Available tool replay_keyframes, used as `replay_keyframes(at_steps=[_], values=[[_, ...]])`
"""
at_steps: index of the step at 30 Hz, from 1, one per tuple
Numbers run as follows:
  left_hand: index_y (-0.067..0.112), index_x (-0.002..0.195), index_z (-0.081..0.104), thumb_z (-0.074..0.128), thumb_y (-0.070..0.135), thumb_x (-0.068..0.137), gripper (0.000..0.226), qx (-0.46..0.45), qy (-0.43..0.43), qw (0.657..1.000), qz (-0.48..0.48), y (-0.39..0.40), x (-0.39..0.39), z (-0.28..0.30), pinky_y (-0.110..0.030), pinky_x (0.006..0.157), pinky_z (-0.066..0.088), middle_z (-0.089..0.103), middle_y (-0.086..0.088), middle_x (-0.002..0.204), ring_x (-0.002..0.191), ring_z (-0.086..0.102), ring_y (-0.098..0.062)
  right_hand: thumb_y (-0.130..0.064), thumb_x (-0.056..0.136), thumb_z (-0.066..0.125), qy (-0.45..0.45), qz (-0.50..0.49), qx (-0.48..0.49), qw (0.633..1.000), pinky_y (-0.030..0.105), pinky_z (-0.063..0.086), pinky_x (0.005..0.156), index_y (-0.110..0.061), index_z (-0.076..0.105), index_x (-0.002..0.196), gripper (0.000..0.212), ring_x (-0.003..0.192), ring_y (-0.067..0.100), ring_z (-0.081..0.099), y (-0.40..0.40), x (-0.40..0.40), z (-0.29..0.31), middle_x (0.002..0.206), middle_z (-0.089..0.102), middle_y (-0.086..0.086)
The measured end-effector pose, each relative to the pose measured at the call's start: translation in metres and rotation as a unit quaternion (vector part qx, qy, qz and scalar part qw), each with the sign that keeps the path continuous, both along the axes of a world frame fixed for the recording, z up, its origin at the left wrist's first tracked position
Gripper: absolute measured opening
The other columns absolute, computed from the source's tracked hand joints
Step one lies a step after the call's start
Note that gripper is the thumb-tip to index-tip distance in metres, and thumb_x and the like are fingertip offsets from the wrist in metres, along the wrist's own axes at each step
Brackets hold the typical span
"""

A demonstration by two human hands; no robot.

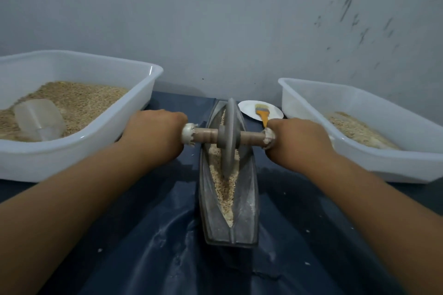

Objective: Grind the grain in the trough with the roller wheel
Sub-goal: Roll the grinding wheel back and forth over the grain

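Nearest, the pointed near end of the trough (229,199) is seen lying lengthwise on the dark-covered bench (143,235), with the grain (224,189) packed down its middle groove. A bit further in, the roller wheel (229,136) is stood upright in that groove, roughly at the trough's far half. For a decent grind, the wheel is probably best kept vertical and rolled the whole length of the groove with even downward pressure from both sides, so nothing gets shoved over the rim. The axle is grasped at both ends: the left hand (153,134) is clenched around its left end and the right hand (297,139) around its right, knuckles up, both forearms stretched forward. Beyond, a grain-filled tub (79,136) with a scoop (39,118) is seen left, another tub (359,151) right, and a brush (262,114) on a plate (249,108) behind.
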State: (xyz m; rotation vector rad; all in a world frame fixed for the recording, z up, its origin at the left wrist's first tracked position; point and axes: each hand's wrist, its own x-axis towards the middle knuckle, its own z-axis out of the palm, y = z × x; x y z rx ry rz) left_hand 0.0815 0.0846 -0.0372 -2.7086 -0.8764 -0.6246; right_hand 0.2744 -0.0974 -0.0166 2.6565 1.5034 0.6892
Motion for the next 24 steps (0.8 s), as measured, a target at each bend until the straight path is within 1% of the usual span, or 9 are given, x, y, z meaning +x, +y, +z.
replay_keyframes(at_steps=[2, 4, 7, 11, 14, 16, 18, 21, 24], values=[[0.03, 0.063, 0.033, 0.06, 0.026, 0.078, 0.032, 0.012, 0.011, 1.0, -0.006, -0.013, -0.011, 0.005, -0.027, 0.054, 0.041, 0.047, 0.009, 0.058, 0.052, 0.045, -0.008, -0.029, 0.073, 0.052, 0.037, -0.006, -0.013, 0.999, 0.024, 0.027, 0.044, -0.026, 0.044, 0.068, 0.01, 0.051, 0.01, 0.043, -0.015, -0.011, 0.0, 0.06, 0.048, -0.008], [0.031, 0.063, 0.032, 0.06, 0.028, 0.079, 0.033, 0.035, 0.019, 0.999, -0.01, -0.025, -0.024, 0.011, -0.026, 0.052, 0.039, 0.046, 0.009, 0.058, 0.051, 0.044, -0.007, -0.031, 0.073, 0.054, 0.061, -0.009, -0.026, 0.998, 0.024, 0.03, 0.045, -0.027, 0.044, 0.07, 0.011, 0.055, 0.01, 0.047, -0.03, -0.023, 0.004, 0.062, 0.052, -0.008], [0.032, 0.064, 0.036, 0.059, 0.033, 0.076, 0.026, 0.033, 0.031, 0.999, -0.017, -0.038, -0.045, 0.017, -0.023, 0.046, 0.028, 0.046, 0.01, 0.056, 0.05, 0.04, -0.001, -0.036, 0.071, 0.057, 0.091, 0.005, -0.052, 0.995, 0.024, 0.027, 0.044, -0.031, 0.044, 0.068, 0.014, 0.055, 0.004, 0.048, -0.055, -0.041, 0.017, 0.06, 0.053, -0.009], [0.033, 0.068, 0.041, 0.059, 0.04, 0.073, 0.02, 0.022, 0.051, 0.998, -0.009, -0.042, -0.057, 0.021, -0.019, 0.045, 0.027, 0.048, 0.011, 0.057, 0.05, 0.041, 0.0, -0.047, 0.066, 0.057, 0.099, 0.025, -0.076, 0.992, 0.021, 0.026, 0.043, -0.043, 0.046, 0.074, 0.015, 0.053, 0.0, 0.048, -0.073, -0.053, 0.032, 0.058, 0.054, -0.013], [0.032, 0.067, 0.04, 0.06, 0.038, 0.073, 0.022, 0.027, 0.049, 0.998, -0.009, -0.036, -0.047, 0.018, -0.02, 0.045, 0.026, 0.048, 0.01, 0.056, 0.05, 0.041, -0.001, -0.043, 0.066, 0.061, 0.16, 0.017, -0.096, 0.982, 0.023, 0.034, 0.046, -0.038, 0.049, 0.072, 0.014, 0.057, 0.003, 0.053, -0.065, -0.045, 0.028, 0.062, 0.057, -0.012], [0.032, 0.065, 0.038, 0.062, 0.035, 0.073, 0.026, 0.032, 0.04, 0.999, -0.008, -0.026, -0.033, 0.015, -0.023, 0.045, 0.026, 0.047, 0.01, 0.056, 0.05, 0.041, -0.002, -0.04, 0.066, 0.061, 0.18, 0.014, -0.088, 0.98, 0.026, 0.038, 0.049, -0.035, 0.05, 0.07, 0.013, 0.058, 0.005, 0.054, -0.05, -0.032, 0.022, 0.063, 0.058, -0.009], [0.031, 0.064, 0.037, 0.062, 0.033, 0.075, 0.027, 0.018, 0.04, 0.999, -0.002, -0.011, -0.014, 0.013, -0.025, 0.049, 0.029, 0.048, 0.009, 0.059, 0.053, 0.044, -0.006, -0.038, 0.067, 0.059, 0.157, 0.01, -0.071, 0.985, 0.027, 0.037, 0.048, -0.031, 0.049, 0.069, 0.013, 0.058, 0.008, 0.053, -0.032, -0.015, 0.015, 0.064, 0.057, -0.008], [0.03, 0.067, 0.041, 0.062, 0.03, 0.077, 0.023, -0.023, 0.036, 0.999, 0.017, 0.015, 0.016, 0.009, -0.028, 0.058, 0.037, 0.052, 0.008, 0.065, 0.061, 0.051, -0.014, -0.037, 0.069, 0.055, 0.092, 0.012, -0.043, 0.995, 0.025, 0.031, 0.048, -0.028, 0.047, 0.069, 0.012, 0.057, 0.011, 0.049, 0.004, 0.012, 0.013, 0.063, 0.052, -0.009], [0.027, 0.07, 0.046, 0.063, 0.027, 0.076, 0.018, -0.085, 0.005, 0.996, 0.037, 0.038, 0.042, 0.01, -0.031, 0.062, 0.041, 0.054, 0.007, 0.068, 0.065, 0.054, -0.017, -0.034, 0.068, 0.056, 0.052, 0.015, -0.025, 0.998, 0.024, 0.029, 0.05, -0.028, 0.051, 0.073, 0.009, 0.059, 0.018, 0.047, 0.038, 0.039, 0.02, 0.066, 0.053, -0.01]])
